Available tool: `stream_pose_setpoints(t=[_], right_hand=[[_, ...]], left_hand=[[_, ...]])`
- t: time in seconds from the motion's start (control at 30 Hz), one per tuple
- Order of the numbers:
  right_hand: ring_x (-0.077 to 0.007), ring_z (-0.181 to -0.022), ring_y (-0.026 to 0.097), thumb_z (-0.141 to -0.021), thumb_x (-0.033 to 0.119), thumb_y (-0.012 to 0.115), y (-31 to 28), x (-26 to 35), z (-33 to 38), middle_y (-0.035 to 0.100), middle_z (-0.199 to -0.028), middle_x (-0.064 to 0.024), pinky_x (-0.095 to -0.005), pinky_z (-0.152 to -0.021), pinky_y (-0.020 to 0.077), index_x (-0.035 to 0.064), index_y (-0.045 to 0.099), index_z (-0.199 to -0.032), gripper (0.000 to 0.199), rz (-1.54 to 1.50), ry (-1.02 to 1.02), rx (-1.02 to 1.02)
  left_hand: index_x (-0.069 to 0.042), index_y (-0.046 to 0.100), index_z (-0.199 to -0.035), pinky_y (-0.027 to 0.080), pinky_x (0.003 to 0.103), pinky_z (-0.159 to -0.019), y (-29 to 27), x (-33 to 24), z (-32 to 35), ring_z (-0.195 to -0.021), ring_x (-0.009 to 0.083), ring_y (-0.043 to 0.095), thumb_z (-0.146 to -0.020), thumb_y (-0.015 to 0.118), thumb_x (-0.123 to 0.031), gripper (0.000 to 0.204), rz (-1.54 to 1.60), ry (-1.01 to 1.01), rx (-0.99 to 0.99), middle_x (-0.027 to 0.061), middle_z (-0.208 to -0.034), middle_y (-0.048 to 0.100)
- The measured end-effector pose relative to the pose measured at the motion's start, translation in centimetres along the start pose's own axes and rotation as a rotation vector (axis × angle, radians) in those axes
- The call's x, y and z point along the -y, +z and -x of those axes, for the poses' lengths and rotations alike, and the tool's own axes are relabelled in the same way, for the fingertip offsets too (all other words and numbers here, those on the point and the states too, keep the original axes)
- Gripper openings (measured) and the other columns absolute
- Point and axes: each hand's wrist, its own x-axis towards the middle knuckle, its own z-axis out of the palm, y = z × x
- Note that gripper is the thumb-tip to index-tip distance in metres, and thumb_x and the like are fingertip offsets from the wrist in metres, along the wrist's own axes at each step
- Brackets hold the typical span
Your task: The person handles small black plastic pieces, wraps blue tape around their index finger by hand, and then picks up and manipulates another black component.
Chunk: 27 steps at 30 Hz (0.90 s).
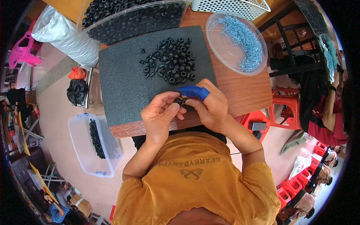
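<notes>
Bin [144,20] and dish [225,50] stand near parts heap [174,62].

Across the chest of the wearer's mustard-yellow shirt [221,185] runs one line of dark capital letters [190,161], upside down in this view, its left end fading out. Just beside it, toward the collar, sits a dark winged emblem [191,173]. Any marking on the cardboard box [80,204] seems too small to read.
</notes>
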Motion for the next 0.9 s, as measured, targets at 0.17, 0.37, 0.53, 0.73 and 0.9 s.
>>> stream_pose_setpoints(t=[0.17,0.37,0.53,0.73,0.9], right_hand=[[-0.0273,-0.066,0.053,-0.065,-0.006,0.064,-0.05,0.04,-0.22,0.054,-0.072,-0.0111,-0.0343,-0.053,0.0405,-0.0005,0.06,-0.087,0.023,0.022,0.016,0.064],[-0.0224,-0.066,0.055,-0.07,-0.004,0.064,-0.07,0.16,0.01,0.056,-0.074,-0.009,-0.0296,-0.055,0.0427,0.0026,0.062,-0.087,0.019,0.003,0.147,0.098],[-0.0203,-0.068,0.057,-0.071,-0.001,0.065,-0.12,0.5,-0.01,0.056,-0.075,-0.0084,-0.0284,-0.058,0.0442,0.0038,0.062,-0.087,0.017,-0.163,0.352,0.074],[-0.0181,-0.068,0.057,-0.07,-0.001,0.065,-0.14,0.57,-0.14,0.057,-0.075,-0.0071,-0.0277,-0.059,0.0444,0.0037,0.061,-0.086,0.018,-0.161,0.406,0.086],[-0.0261,-0.069,0.057,-0.068,-0.002,0.064,0.32,0.13,0.21,0.054,-0.075,-0.0109,-0.0322,-0.058,0.0446,0.0035,0.059,-0.083,0.017,-0.11,0.35,0.075]], left_hand=[[0.004,0.054,-0.107,0.051,0.023,-0.061,0.13,-0.02,0.41,-0.074,0.0126,0.059,-0.086,0.055,0.0,0.022,-0.084,0.035,0.008,0.0095,-0.096,0.061],[0.004,0.053,-0.108,0.051,0.022,-0.063,0.08,0.16,0.46,-0.074,0.012,0.059,-0.086,0.056,-0.003,0.023,-0.152,0.06,0.017,0.0084,-0.096,0.061],[0.006,0.054,-0.105,0.052,0.026,-0.057,-0.24,0.19,-0.02,-0.069,0.0173,0.061,-0.083,0.057,0.001,0.023,0.002,0.034,0.022,0.0139,-0.093,0.061],[0.006,0.054,-0.104,0.052,0.026,-0.056,-0.21,0.26,-0.05,-0.069,0.0178,0.061,-0.082,0.058,0.001,0.023,0.01,0.031,0.02,0.0141,-0.093,0.061],[0.005,0.054,-0.106,0.051,0.024,-0.058,-0.2,0.39,0.08,-0.071,0.0148,0.06,-0.084,0.056,0.0,0.023,-0.059,0.032,0.019,0.0116,-0.094,0.061]])
